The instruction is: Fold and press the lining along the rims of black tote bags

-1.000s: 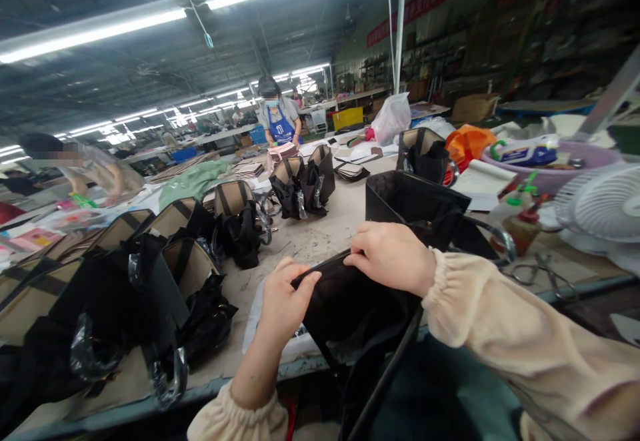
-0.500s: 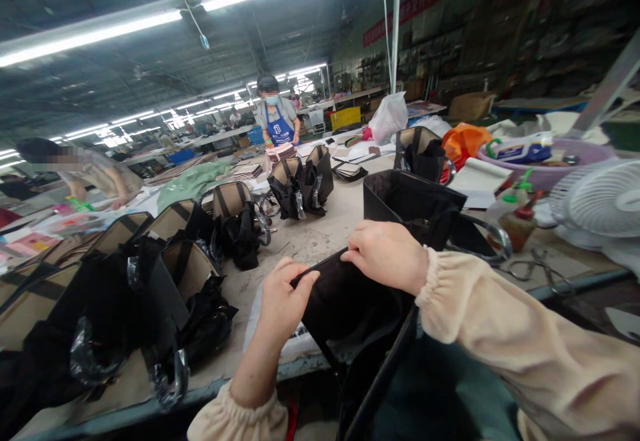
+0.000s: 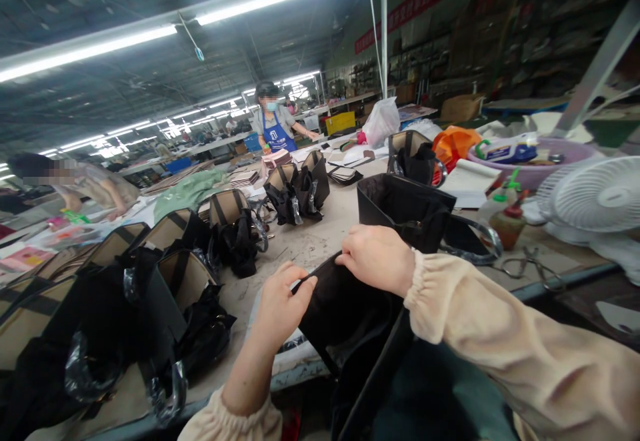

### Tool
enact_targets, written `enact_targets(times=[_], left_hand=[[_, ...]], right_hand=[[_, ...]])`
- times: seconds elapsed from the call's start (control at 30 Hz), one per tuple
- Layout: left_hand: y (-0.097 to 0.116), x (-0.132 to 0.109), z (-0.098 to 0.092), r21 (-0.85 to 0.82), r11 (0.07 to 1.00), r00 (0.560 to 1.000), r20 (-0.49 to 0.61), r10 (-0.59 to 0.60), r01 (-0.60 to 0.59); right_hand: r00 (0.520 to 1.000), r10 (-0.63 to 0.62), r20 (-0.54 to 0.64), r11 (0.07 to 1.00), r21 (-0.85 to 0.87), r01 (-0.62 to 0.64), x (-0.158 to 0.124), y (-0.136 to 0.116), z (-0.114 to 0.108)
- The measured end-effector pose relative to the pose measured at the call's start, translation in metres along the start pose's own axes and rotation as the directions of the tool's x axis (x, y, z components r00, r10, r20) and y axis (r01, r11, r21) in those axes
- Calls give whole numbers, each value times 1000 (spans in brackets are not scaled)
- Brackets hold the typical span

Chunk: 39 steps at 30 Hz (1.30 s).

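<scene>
A black handbag (image 3: 345, 307) hangs at the table's front edge, its mouth open toward me and its dark lining showing. My left hand (image 3: 285, 301) pinches the left part of its upper rim, thumb on the inside. Further right along that rim, my right hand (image 3: 377, 257) grips the edge with curled fingers. Both hands are closed on the bag, a short stretch of rim between them. Just beyond my right hand stands another open black handbag (image 3: 400, 207), its plastic-wrapped handle (image 3: 483, 241) lying to the right.
Several unfinished black bags with beige insides (image 3: 185, 287) crowd the left. Scissors (image 3: 533, 271), a white fan (image 3: 595, 194), a bottle (image 3: 507, 224) and a purple basin (image 3: 535, 167) sit at right. A co-worker in a blue apron (image 3: 277, 135) stands across the table (image 3: 310, 244); another person (image 3: 95, 184) bends at far left.
My hands keep their hold on the bag's rim, nearly unmoved. The view has shifted slightly. The co-worker in the apron has stretched an arm out to the right of the picture.
</scene>
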<state>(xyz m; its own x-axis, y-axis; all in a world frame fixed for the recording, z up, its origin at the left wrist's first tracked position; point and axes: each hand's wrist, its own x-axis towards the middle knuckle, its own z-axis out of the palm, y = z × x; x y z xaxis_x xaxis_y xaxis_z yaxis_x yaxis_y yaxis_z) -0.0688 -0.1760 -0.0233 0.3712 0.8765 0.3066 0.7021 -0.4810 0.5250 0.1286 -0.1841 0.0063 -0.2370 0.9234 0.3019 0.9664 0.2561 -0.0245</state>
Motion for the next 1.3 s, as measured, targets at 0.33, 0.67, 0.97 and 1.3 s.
enact_targets(times=[0.33, 0.67, 0.97, 1.3], left_hand=[[13, 17, 1, 232, 971, 995, 90, 33, -53], [9, 18, 1, 204, 978, 994, 107, 17, -38], [11, 19, 1, 183, 982, 994, 107, 22, -41], [11, 21, 0, 211, 976, 991, 131, 23, -51]], right_hand=[[1000, -10, -10, 1000, 10, 10, 0, 6, -3], [1000, 21, -21, 1000, -12, -21, -6, 18, -5], [999, 29, -15, 999, -15, -29, -5, 16, -3], [999, 33, -8, 998, -49, -34, -6, 14, -3]])
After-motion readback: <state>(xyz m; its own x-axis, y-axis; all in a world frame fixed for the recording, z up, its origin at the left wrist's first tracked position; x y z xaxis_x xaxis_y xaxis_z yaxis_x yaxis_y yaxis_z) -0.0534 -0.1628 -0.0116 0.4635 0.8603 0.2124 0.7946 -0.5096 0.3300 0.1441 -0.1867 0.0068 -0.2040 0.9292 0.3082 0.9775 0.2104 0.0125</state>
